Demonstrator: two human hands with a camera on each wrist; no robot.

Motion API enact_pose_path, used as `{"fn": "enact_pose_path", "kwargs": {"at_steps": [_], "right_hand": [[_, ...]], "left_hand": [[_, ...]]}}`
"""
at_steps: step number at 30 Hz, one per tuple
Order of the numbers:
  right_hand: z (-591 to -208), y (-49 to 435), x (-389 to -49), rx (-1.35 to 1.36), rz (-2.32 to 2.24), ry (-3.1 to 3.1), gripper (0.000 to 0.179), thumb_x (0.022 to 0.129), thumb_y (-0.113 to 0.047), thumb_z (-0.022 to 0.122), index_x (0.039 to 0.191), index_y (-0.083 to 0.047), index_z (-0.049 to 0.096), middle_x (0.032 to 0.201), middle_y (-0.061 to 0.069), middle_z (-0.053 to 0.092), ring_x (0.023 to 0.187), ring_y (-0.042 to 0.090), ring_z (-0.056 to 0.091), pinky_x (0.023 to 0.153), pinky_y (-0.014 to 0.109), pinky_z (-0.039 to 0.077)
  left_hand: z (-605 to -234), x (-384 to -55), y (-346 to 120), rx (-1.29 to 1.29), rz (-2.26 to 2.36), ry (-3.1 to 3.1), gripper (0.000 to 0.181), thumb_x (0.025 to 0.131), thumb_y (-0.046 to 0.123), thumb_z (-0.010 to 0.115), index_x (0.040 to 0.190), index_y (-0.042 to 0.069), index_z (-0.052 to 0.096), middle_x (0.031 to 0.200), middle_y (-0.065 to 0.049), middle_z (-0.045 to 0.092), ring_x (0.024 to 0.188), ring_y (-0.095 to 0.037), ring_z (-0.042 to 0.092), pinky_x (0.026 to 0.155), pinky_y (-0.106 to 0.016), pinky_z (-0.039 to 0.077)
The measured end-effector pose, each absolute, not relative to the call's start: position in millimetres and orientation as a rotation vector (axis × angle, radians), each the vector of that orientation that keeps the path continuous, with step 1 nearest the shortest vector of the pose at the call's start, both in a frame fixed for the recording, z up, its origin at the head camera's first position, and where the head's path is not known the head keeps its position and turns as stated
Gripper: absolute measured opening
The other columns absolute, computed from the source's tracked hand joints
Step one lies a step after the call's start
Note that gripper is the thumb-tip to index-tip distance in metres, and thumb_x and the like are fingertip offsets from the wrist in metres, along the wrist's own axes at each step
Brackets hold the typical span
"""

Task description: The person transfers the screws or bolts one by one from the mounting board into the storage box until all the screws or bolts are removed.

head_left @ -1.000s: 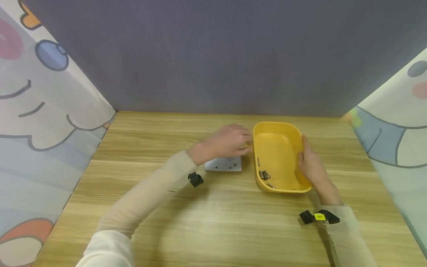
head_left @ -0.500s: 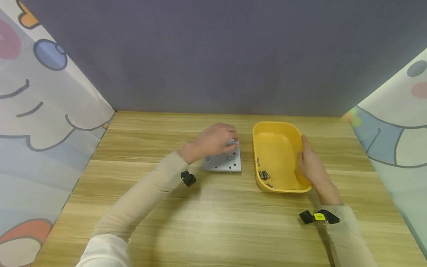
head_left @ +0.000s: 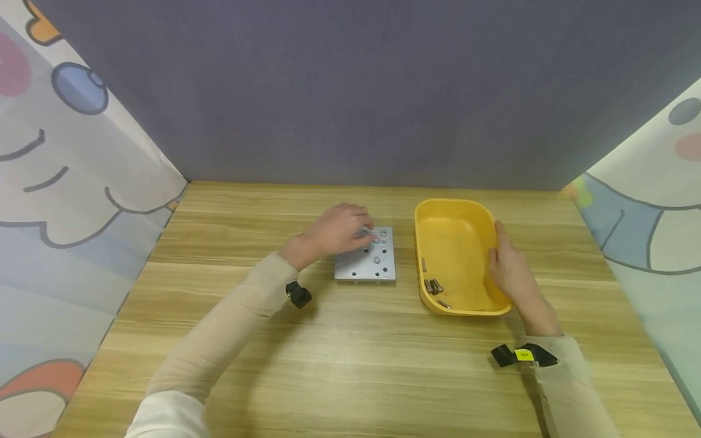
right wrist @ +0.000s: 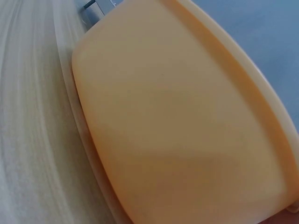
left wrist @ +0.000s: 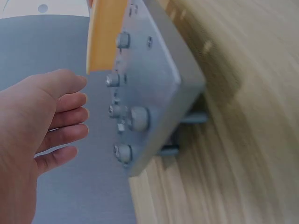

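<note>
My left hand hovers over the far left part of a silver metal plate, covering some of it. In the left wrist view its fingers are loosely bent, hold nothing and stand apart from the plate. Several socket-head screws sit in the plate's holes, heads raised above the surface; shanks show beneath it. Bare holes show as well. To the right stands a yellow plastic bin, with several loose screws in its near left corner. My right hand holds the bin's right wall, thumb over the rim and fingers along the outside.
Plate and bin stand a short gap apart on a wood-grain table. A grey panel rises behind the table's far edge. Printed cloth hangs at both sides. Each wrist carries a small black camera.
My left hand has drawn back leftward from beside the bin to over the plate, uncovering more of the plate's holes and screws. The right hand and bin have stayed put.
</note>
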State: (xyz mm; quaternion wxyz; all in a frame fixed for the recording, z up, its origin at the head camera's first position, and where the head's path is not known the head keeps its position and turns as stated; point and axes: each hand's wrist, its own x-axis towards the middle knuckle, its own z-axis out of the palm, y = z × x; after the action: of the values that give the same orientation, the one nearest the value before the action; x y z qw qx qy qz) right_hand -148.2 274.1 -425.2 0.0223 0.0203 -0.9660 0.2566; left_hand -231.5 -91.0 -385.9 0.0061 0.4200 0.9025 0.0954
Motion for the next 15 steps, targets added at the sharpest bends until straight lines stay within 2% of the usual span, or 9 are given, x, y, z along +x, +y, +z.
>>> {"fn": "enact_pose_path", "kwargs": {"at_steps": [7, 12, 15], "right_hand": [[-424.3, 274.1, -149.7, 0.045, 0.821, -3.017, 0.060, 0.108, -0.005, 0.035, 0.159, 0.012, 0.009, 0.128, 0.052, 0.047, 0.062, 0.034, 0.053, 0.062, 0.053, 0.049], [-424.8, 274.5, -150.1, 0.046, 0.824, -3.014, 0.060, 0.108, -0.005, 0.035, 0.159, 0.011, 0.009, 0.128, 0.052, 0.047, 0.062, 0.033, 0.052, 0.064, 0.055, 0.049], [-426.0, 275.0, -150.4, 0.049, 0.811, -3.009, 0.060, 0.107, -0.004, 0.036, 0.159, 0.012, 0.010, 0.130, 0.053, 0.046, 0.067, 0.037, 0.054, 0.069, 0.059, 0.050]], "left_hand": [[-396.1, -232.2, -103.5, 1.302, 0.314, 2.851, 0.029, 0.101, 0.031, 0.066, 0.117, 0.008, 0.074, 0.113, -0.005, 0.073, 0.106, -0.021, 0.068, 0.115, -0.044, 0.045], [-402.3, -233.2, -112.2, 1.269, 0.355, 2.896, 0.027, 0.099, 0.027, 0.069, 0.116, 0.008, 0.074, 0.115, -0.006, 0.073, 0.108, -0.022, 0.068, 0.111, -0.043, 0.049], [-405.9, -233.8, -116.6, 1.230, 0.338, 2.925, 0.028, 0.099, 0.029, 0.069, 0.117, 0.008, 0.074, 0.118, -0.006, 0.073, 0.112, -0.024, 0.067, 0.111, -0.044, 0.049]]}}
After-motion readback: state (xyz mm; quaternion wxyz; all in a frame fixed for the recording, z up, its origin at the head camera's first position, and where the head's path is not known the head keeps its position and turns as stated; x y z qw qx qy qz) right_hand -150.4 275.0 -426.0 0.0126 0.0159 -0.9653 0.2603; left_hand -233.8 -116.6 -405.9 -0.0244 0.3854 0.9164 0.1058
